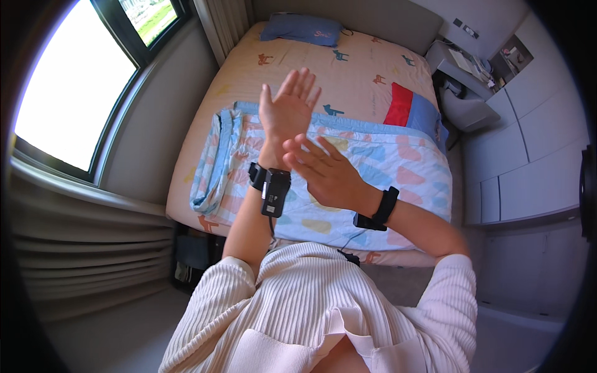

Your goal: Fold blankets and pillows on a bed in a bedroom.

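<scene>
the quilt (pixel 401 168) is matt cloth, the sweater (pixel 317 280) ribbed knit, the left wrist box (pixel 275 193) plastic.

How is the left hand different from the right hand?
The left hand shows its palm; the right hand shows mostly its back. The left hand's fingers point up the picture, while the right hand's slant toward the upper left. The left hand is higher in the picture than the right hand. Both are empty, with a black strap at each wrist.

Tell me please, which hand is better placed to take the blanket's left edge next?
The left hand, I judge: its palm is open and empty, and its arm is on that side of the blanket. The right hand would probably have to cross that arm.
</scene>
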`<state>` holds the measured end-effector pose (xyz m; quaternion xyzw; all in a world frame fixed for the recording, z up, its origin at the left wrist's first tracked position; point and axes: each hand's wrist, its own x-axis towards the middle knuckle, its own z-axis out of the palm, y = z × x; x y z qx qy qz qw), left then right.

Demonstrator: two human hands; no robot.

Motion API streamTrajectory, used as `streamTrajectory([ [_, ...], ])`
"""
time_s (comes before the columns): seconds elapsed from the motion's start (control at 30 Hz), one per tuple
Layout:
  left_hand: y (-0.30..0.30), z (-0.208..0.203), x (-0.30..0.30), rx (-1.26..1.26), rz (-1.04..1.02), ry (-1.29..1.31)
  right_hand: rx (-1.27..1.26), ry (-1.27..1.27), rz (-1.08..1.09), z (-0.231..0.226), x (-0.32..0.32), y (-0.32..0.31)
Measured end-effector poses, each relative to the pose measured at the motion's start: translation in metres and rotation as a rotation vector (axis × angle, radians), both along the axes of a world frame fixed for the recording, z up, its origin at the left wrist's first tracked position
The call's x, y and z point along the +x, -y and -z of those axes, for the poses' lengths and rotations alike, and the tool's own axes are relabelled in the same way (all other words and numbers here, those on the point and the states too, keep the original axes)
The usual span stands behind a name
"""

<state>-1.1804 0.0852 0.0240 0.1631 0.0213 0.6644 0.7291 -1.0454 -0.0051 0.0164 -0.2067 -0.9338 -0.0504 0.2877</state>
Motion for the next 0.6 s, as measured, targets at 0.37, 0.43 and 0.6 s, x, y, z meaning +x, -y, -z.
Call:
streamTrajectory([
  [0.37, 0.022, 0.046, 0.022, -0.074, 0.115, 0.240, -0.066, 0.176, -0.127, 0.018, -0.002, 0.013],
  [0.43, 0.023, 0.051, 0.022, -0.089, 0.118, 0.239, -0.111, 0.234, -0.117, 0.019, -0.001, 0.014],
  [0.6, 0.025, 0.059, 0.021, -0.135, 0.129, 0.237, -0.123, 0.208, -0.133, 0.026, -0.002, 0.013],
])
